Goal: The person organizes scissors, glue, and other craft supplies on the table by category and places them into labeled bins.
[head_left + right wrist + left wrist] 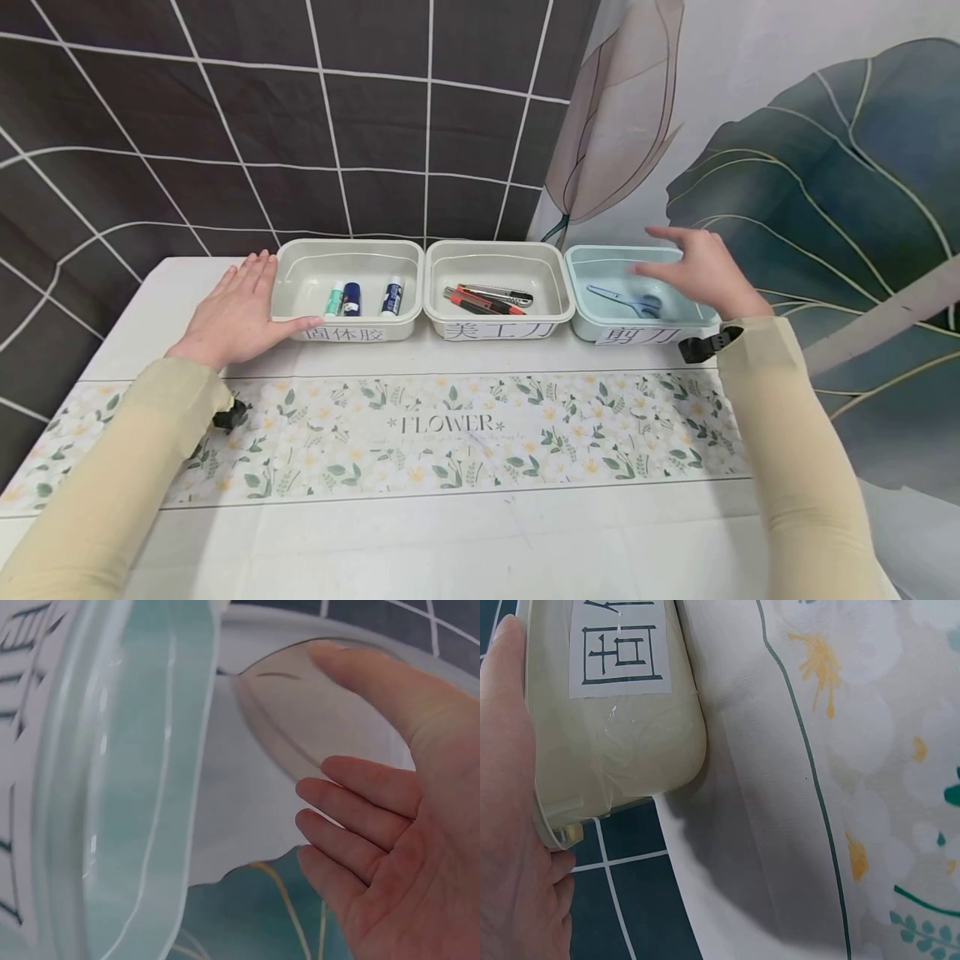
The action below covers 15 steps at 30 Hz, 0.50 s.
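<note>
Against the left end of a cream bin (pixel 300 282) lies my left hand (pixel 238 312), its fingers straight and its thumb along the front rim. The left wrist view shows this hand (pixel 510 817) right at the bin's edge. Three glue sticks, among them a green one (pixel 335 298) and a dark blue one (pixel 392 296), are in that bin. My right hand (pixel 701 271) hovers over the right end of a light blue bin (pixel 588 271), thumb and fingers spread, holding nothing. Blue scissors (pixel 626 298) lie inside this bin. In the right wrist view the palm (pixel 405 855) is bare.
Between those two stands another cream bin (pixel 450 271) with several utility knives (pixel 487 302). All three bins form a row at the table's back, with Chinese labels in front. A flowered band (pixel 465 450) crosses the white table (pixel 420 542). Behind hangs a dark grid curtain (pixel 375 125).
</note>
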Each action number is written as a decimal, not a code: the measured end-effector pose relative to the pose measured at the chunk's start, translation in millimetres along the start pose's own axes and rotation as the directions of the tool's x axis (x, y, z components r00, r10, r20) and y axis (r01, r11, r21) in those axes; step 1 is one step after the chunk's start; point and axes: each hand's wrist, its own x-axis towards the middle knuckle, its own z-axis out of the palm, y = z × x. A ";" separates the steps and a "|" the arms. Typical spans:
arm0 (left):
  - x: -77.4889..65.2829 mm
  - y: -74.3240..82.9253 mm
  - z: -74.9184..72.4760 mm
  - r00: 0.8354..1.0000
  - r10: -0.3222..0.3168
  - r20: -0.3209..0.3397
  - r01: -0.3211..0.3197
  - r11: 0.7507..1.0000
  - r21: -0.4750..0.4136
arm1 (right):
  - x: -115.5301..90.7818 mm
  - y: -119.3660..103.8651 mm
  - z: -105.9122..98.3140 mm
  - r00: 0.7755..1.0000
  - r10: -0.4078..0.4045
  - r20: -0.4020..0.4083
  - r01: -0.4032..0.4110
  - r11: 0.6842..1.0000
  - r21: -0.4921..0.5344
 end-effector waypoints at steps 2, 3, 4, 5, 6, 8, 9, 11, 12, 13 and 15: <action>0.3 -0.6 0.5 1.000 0.000 0.000 0.000 1.000 0.002 | -0.6 -5.5 -1.0 1.000 0.004 -0.014 -0.003 1.000 0.022; 0.4 -0.7 0.8 1.000 0.001 0.000 -0.001 1.000 0.002 | -0.7 -8.2 -1.4 1.000 0.007 -0.020 -0.006 0.999 0.034; 0.4 -0.9 1.0 1.000 0.001 -0.001 -0.001 1.000 0.002 | -1.0 -10.9 -1.7 1.000 0.011 -0.025 -0.010 0.999 0.042; 0.5 -1.1 1.2 1.000 0.002 -0.003 -0.002 1.000 0.002 | -1.4 -13.3 -1.8 0.999 0.014 -0.030 -0.013 0.999 0.049; 0.5 -1.3 1.5 1.000 0.003 -0.005 -0.003 1.000 0.001 | -1.6 -15.4 -1.8 0.999 0.018 -0.037 -0.016 0.999 0.052; 0.3 -1.3 1.8 1.000 0.001 -0.008 -0.001 1.000 -0.004 | -2.3 -20.3 -1.6 0.999 0.022 -0.046 -0.019 0.998 0.065; 0.2 -1.3 1.9 1.000 0.001 -0.009 -0.001 1.000 -0.005 | -2.7 -22.7 -1.2 0.998 0.019 -0.053 -0.015 0.998 0.068; 0.1 -1.4 2.0 1.000 0.002 -0.011 -0.002 1.000 -0.005 | -3.4 -27.1 -0.2 0.998 0.002 -0.069 0.003 0.998 0.070; 0.2 -1.5 2.2 1.000 0.001 -0.010 -0.001 1.000 -0.005 | -3.7 -29.4 0.5 0.997 -0.008 -0.078 0.014 0.997 0.070; 0.3 -1.5 2.1 1.000 0.001 -0.010 -0.001 1.000 -0.004 | -4.1 -31.7 1.3 0.996 -0.019 -0.083 0.025 0.997 0.071; 0.5 -1.6 1.9 1.000 0.003 -0.010 -0.003 1.000 0.000 | -5.0 -36.5 3.3 0.995 -0.041 -0.091 0.047 0.996 0.069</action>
